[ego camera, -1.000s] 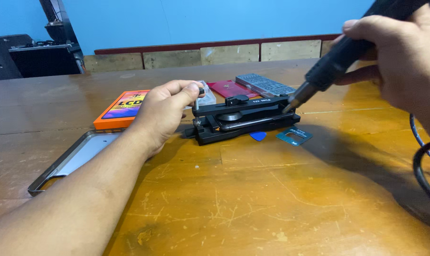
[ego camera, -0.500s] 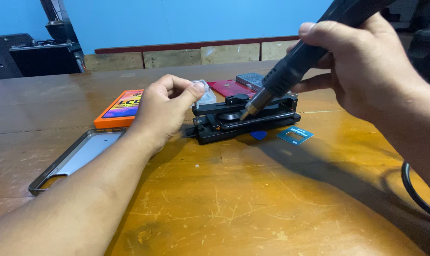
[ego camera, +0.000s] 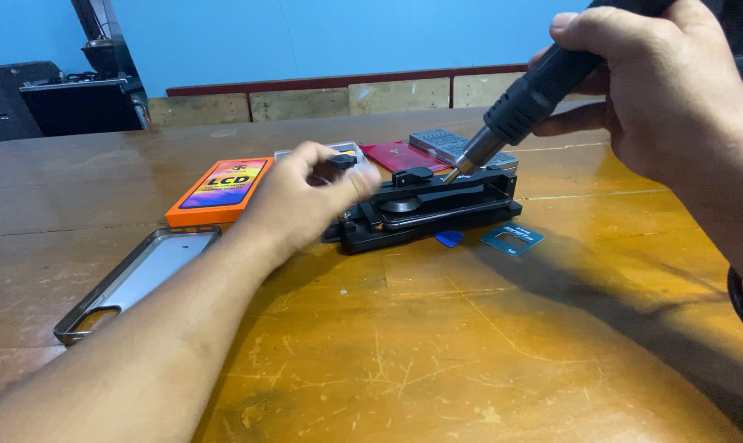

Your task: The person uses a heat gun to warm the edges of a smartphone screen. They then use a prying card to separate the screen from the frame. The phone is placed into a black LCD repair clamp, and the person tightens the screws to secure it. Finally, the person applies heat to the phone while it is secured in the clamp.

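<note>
Fingers of the right hand (ego camera: 658,90) wrapped a black hot-air tool (ego camera: 523,102), nozzle angled down at the black clamp fixture (ego camera: 425,209) on the wooden table (ego camera: 470,344). Left hand (ego camera: 302,205), blurred, fingers curled against the fixture's left end; grip unclear.

Your hot-air gun (ego camera: 526,98) is black, tilted, its metal nozzle pointing toward 7 o'clock. At its tip, the black clamp (ego camera: 429,207) lies flat on the table.
</note>
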